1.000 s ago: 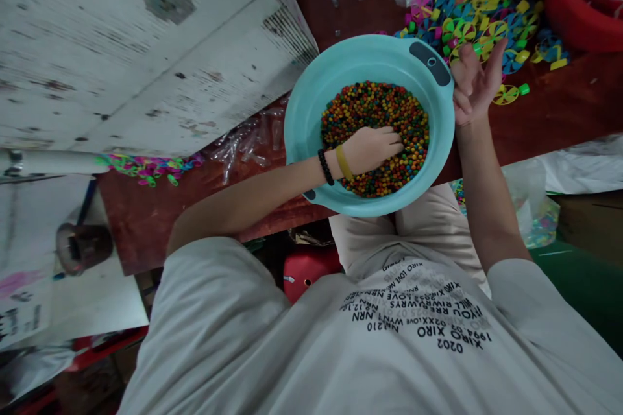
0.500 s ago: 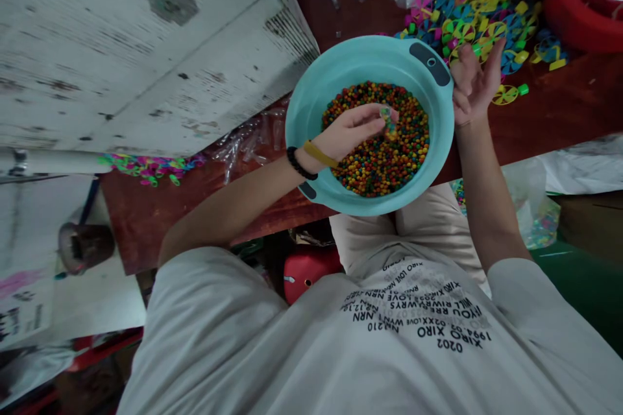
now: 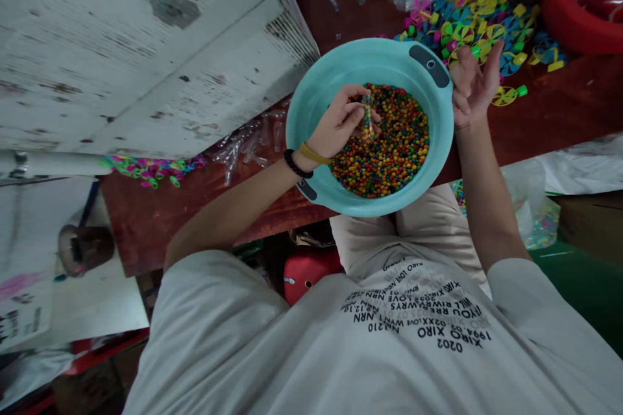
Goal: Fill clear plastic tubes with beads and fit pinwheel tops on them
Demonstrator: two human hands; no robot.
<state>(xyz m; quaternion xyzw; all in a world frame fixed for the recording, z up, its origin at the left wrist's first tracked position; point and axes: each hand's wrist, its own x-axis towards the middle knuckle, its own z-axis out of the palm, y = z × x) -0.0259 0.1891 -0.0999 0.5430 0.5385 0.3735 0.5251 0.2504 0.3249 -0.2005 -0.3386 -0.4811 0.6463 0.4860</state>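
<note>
A light-blue plastic basin (image 3: pixel 311 91) with dark grips sits at the table edge, partly over my lap. Small round multicoloured balls (image 3: pixel 389 162) cover its bottom. Above them, my left hand (image 3: pixel 341 120) pinches a small clear bottle (image 3: pixel 368 118) between thumb and fingers; coloured balls show inside it. The bottle stands roughly upright. On the basin's right side, my right hand (image 3: pixel 472 87) rests against the outer rim beside the grip, palm turned up. Its thumb and a finger stretch apart, other fingers bend towards the rim, and I see nothing held in it.
Colourful plastic fan-like pieces (image 3: pixel 487 19) are heaped behind my right hand, near a red tub (image 3: pixel 574 26). Clear empty bottles (image 3: pixel 248 142) lie left of the basin. Small coloured pieces (image 3: pixel 150 168) lie farther left. A worn white panel (image 3: pixel 146 45) borders the brown table (image 3: pixel 574 104).
My left hand has drawn back leftward and slightly up from the balls, bringing the small bottle more upright into view. My right hand and the basin stay almost in place.
</note>
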